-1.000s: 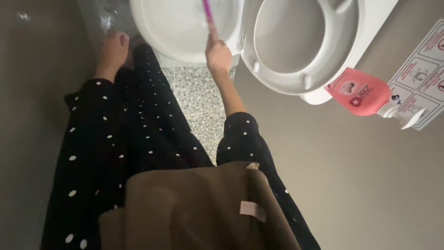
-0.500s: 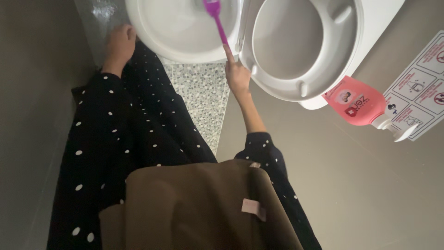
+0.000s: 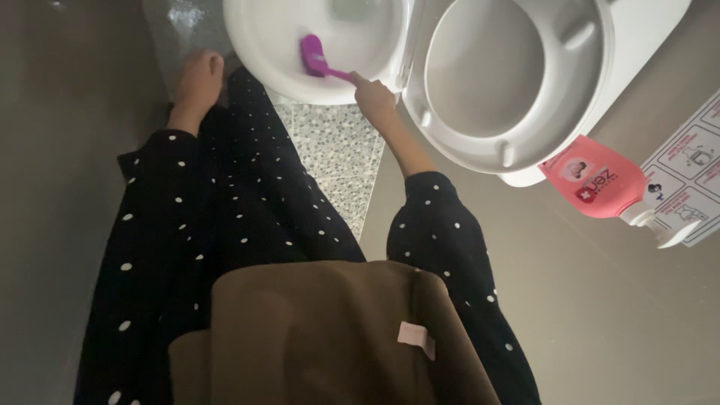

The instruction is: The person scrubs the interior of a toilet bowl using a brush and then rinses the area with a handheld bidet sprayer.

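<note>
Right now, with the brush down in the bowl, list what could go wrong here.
The right hand grips the purple brush close to its head, low against the toilet bowl, so splashes may reach the fingers or the dotted sleeve. The raised seat stands right beside that wrist and could be knocked down. The left hand rests near the rim, likely within splash range.

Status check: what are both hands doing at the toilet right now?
Right hand grips purple brush, head inside toilet bowl. Left hand empty, beside the bowl's rim. Seat and lid raised, nothing blocking.
</note>
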